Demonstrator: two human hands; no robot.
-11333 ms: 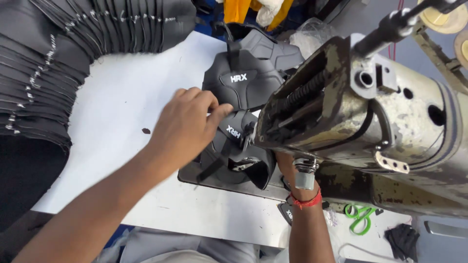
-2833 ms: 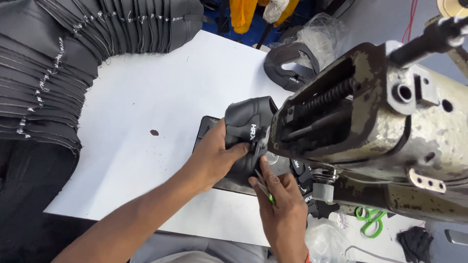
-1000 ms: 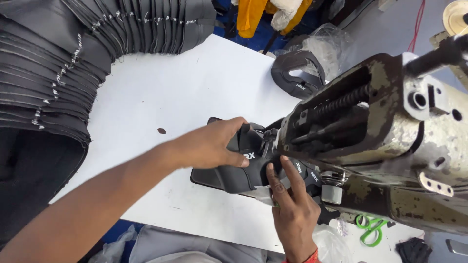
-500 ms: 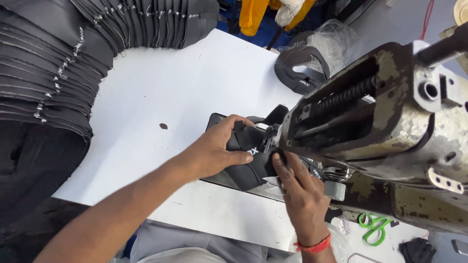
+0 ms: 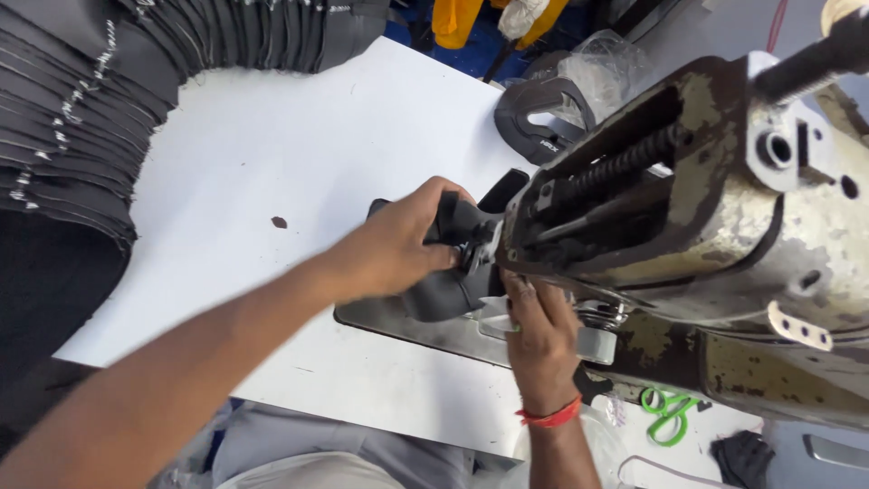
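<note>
Left hand (image 5: 398, 244) has a closed grip on the black shoe upper (image 5: 444, 285), bunching it against the sewing machine (image 5: 688, 208) head on the tabletop (image 5: 299, 145). Right hand (image 5: 541, 330) pins its edge flat beside the needle, fingers pressing, probably to steady the seam.

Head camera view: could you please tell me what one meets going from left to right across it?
Fanned stack of black pieces → dark speck on the white table → left hand gripping the black piece → right hand → worn sewing machine head.
</note>
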